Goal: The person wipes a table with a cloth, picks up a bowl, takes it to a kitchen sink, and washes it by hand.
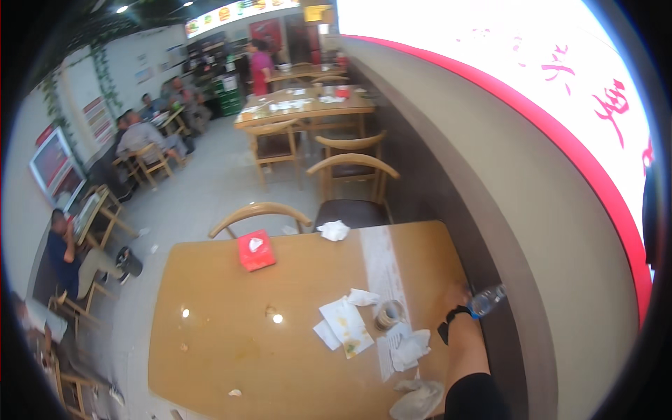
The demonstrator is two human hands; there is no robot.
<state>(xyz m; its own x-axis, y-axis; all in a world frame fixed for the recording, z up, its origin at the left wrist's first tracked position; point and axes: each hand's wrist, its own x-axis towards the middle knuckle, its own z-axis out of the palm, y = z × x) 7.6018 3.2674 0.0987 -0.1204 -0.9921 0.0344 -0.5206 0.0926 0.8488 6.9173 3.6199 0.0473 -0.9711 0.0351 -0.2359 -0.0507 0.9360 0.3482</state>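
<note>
My right hand [458, 297] reaches over the right edge of the table, with a black band [453, 318] round the wrist. It is blurred and its fingers do not show clearly. Right beside the wrist is a clear plastic bottle [488, 301] with some blue on it, against the dark wall panel; whether the hand touches it I cannot tell. Left of the forearm are a glass cup [388, 315], crumpled tissues [410, 349], stained napkins [344, 325] and a pale crumpled plastic bag [417, 399]. My left hand is out of view.
On the wooden table [217, 343] stand a red tissue box [256, 250] and a wad of tissue [334, 230] at the far edge. Wooden chairs [352, 178] are behind it. A wall runs along the right. Other people sit at tables on the left; someone in pink [261, 68] stands farther back.
</note>
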